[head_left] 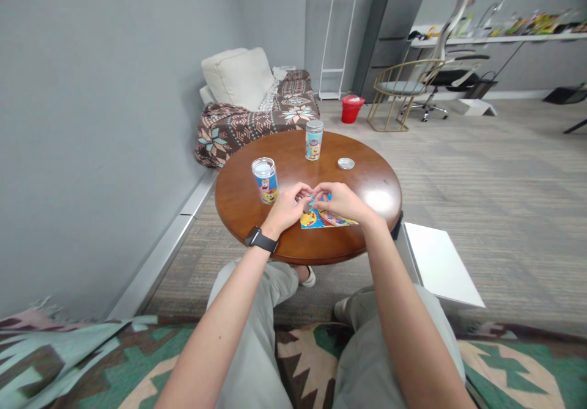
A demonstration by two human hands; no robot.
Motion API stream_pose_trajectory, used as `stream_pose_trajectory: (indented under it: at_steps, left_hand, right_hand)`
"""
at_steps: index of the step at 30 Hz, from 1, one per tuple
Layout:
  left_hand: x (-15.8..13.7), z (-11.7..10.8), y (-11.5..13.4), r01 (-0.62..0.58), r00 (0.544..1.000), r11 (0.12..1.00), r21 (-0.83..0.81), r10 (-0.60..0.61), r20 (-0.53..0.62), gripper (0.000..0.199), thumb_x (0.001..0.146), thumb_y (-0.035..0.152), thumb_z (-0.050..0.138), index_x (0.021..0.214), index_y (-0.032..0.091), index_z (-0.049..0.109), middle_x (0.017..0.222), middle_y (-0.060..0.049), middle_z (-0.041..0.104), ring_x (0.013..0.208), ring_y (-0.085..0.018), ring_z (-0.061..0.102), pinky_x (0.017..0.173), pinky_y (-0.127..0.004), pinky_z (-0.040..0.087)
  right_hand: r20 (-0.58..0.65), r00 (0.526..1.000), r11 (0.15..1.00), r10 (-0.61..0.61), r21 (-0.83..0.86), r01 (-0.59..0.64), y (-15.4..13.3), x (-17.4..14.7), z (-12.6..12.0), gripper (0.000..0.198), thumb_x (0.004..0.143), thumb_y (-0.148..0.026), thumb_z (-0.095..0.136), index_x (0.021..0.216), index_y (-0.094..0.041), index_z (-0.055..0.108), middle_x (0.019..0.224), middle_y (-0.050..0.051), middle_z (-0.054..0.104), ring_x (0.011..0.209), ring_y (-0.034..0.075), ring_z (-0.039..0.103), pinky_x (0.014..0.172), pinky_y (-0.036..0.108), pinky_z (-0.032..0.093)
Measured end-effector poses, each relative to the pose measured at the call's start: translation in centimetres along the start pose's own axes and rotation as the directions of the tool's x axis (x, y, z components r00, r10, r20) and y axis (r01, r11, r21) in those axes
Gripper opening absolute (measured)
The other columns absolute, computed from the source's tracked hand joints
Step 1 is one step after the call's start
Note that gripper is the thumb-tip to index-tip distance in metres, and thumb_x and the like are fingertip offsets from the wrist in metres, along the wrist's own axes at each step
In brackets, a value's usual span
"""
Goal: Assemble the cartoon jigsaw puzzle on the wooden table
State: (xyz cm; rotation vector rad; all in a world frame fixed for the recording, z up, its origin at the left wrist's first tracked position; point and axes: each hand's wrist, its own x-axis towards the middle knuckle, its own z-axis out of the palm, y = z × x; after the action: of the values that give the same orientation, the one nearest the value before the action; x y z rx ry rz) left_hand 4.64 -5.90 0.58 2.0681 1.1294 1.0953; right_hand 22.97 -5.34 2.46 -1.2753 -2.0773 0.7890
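A partly joined jigsaw puzzle (337,221) with a blue and yellow cartoon print lies near the front edge of the round wooden table (284,241). Over its left part my two hands meet at the fingertips. My left hand (292,206), with a black band on the wrist, is closed on a small grey jigsaw piece (307,207). Thumb and fingers of my right hand (337,201) are pinched beside that piece; what they hold is hidden. To the left stands an uncapped clear jar (266,183) with a cartoon label, some contents inside.
A second cartoon jar (313,143), silver lid on, stands toward the back of the table. Right of it lies a loose silver lid (346,163). A white box (440,262) sits beside the table at right. Behind are a covered sofa (257,121) and a red bin (351,109).
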Motion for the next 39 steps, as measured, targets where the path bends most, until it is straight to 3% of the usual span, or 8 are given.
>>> stream_pose_trajectory:
  at_steps: [5,9,13,16,22,29,35,39]
  left_hand:
    - [-0.1,0.0,-0.1,0.013,0.997,0.999,-0.037,-0.01,0.083,0.008,0.087,0.012,0.053,0.088,0.019,0.058,0.081,0.0,0.065,0.077,-0.016,0.063,0.075,-0.027,0.051]
    - [-0.1,-0.1,-0.3,0.018,0.999,0.999,-0.043,-0.016,0.051,0.007,0.087,0.013,0.053,0.087,0.019,0.056,0.081,0.0,0.063,0.076,-0.015,0.061,0.074,-0.028,0.05]
    - [0.0,0.0,-0.1,0.037,0.998,0.999,-0.027,-0.035,0.061,0.007,0.084,0.015,0.064,0.088,0.019,0.059,0.084,-0.001,0.068,0.079,-0.015,0.064,0.076,-0.027,0.051]
    - [0.1,-0.1,0.1,0.038,0.999,0.999,0.025,-0.039,0.037,0.004,0.085,0.018,0.067,0.084,0.019,0.063,0.083,-0.001,0.07,0.079,-0.016,0.065,0.076,-0.027,0.051]
    - [0.3,-0.4,-0.4,0.024,1.0,0.995,0.093,-0.023,-0.015,0.006,0.086,0.02,0.067,0.08,0.019,0.069,0.083,-0.002,0.072,0.078,-0.017,0.066,0.077,-0.028,0.051]
    - [0.3,-0.2,-1.4,-0.054,0.997,0.987,0.152,0.045,0.059,0.007,0.085,0.014,0.067,0.083,0.019,0.071,0.1,-0.005,0.071,0.097,-0.02,0.066,0.093,-0.034,0.051]
    - [0.4,0.0,-1.7,-0.031,0.999,0.973,0.227,0.021,0.046,0.013,0.09,0.018,0.06,0.087,0.019,0.073,0.102,-0.007,0.068,0.1,-0.022,0.064,0.097,-0.038,0.05]
    - [0.5,0.4,-2.0,-0.051,0.997,0.934,0.355,0.025,0.077,0.019,0.093,0.021,0.057,0.097,0.018,0.075,0.108,-0.009,0.067,0.104,-0.026,0.061,0.099,-0.042,0.048]
  right_hand:
    - [0.03,0.999,0.996,-0.045,0.078,0.043,-0.4,-0.6,-0.8,0.027,0.069,-0.012,0.068,0.093,-0.02,0.06,0.078,-0.003,0.072,0.073,0.015,0.066,0.073,0.027,0.047]
    - [0.035,0.999,0.99,-0.04,0.134,0.035,0.8,-1.0,-2.1,0.025,0.067,-0.013,0.067,0.089,-0.02,0.058,0.075,-0.002,0.068,0.067,0.015,0.062,0.066,0.027,0.048]
    - [-0.131,0.99,0.993,0.052,0.114,-0.037,2.9,-1.4,-3.9,0.015,0.074,-0.021,0.065,0.088,-0.018,0.065,0.071,0.001,0.067,0.061,0.014,0.058,0.058,0.026,0.047]
    - [-0.222,0.973,0.998,0.061,0.034,-0.055,4.0,-1.6,-4.3,0.014,0.077,-0.021,0.064,0.087,-0.017,0.072,0.079,0.005,0.073,0.07,0.017,0.064,0.064,0.028,0.051]
    - [-0.217,0.971,0.995,0.097,-0.016,-0.102,4.4,-1.2,-3.5,0.023,0.08,-0.016,0.058,0.09,-0.019,0.079,0.092,0.006,0.078,0.08,0.02,0.07,0.082,0.033,0.055]
    - [-0.413,0.894,0.984,0.176,0.043,-0.173,6.1,-0.7,-2.5,0.019,0.077,-0.018,0.064,0.093,-0.017,0.074,0.083,0.005,0.076,0.075,0.018,0.07,0.076,0.031,0.055]
    - [-0.539,0.841,0.955,0.039,-0.229,-0.191,7.3,-0.8,-2.3,0.016,0.084,-0.02,0.059,0.084,-0.019,0.074,0.093,0.009,0.068,0.089,0.023,0.065,0.086,0.037,0.053]
    - [-0.379,0.925,0.969,-0.026,-0.237,-0.071,5.3,-0.5,-2.1,0.017,0.088,-0.019,0.059,0.091,-0.018,0.076,0.092,0.007,0.066,0.091,0.022,0.064,0.091,0.037,0.051]
